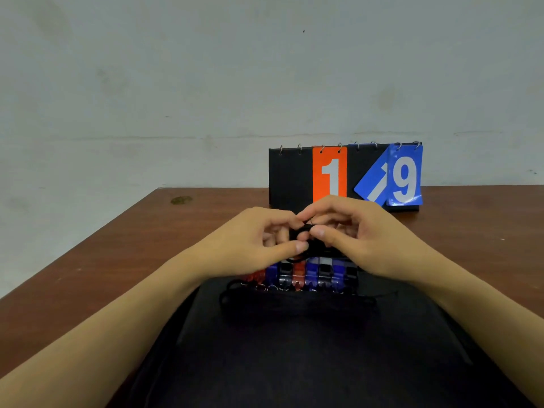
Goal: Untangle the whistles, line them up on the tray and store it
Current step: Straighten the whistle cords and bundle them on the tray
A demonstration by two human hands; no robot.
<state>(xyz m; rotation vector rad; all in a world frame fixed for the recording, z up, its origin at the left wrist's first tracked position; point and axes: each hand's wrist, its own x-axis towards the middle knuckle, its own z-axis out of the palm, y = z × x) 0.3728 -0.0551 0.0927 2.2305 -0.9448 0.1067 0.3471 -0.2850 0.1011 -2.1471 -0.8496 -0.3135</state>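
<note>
progress: most whistles (303, 273) already stood in a row on the black tray (294, 348) | left hand (259, 237) and right hand (353, 234) both pinched a tangled black cord (303, 229) above the row | left: last untangling, storing

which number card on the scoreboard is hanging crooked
The blue card just left of the blue 9; it swings diagonally, while the orange 1 and the 9 hang straight.
</note>
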